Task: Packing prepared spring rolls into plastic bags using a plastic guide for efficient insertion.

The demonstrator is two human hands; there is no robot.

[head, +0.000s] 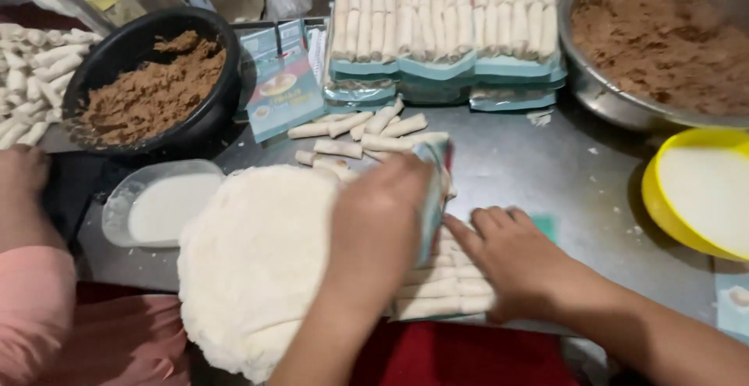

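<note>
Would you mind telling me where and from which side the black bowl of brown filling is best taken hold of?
Probably with both hands on the rim of the black bowl, at its near right edge and the opposite side. It stands upright and looks heaped with brown filling, so a one-sided grip could tip it. The near right is free; the white liquid container sits in front.

Wrapper stack (257, 261) before me at 7 o'clock on surface (530, 168). Paste tub (160, 207) at 9, filling bowl (156, 82) at 10. Loose rolls (367, 132) at 12, packed trays (445, 35) behind them. Metal basin (655, 43) at 2, dish (698, 191) at 3. My hands (386, 214) over roll row (445, 285) at 5.
</note>
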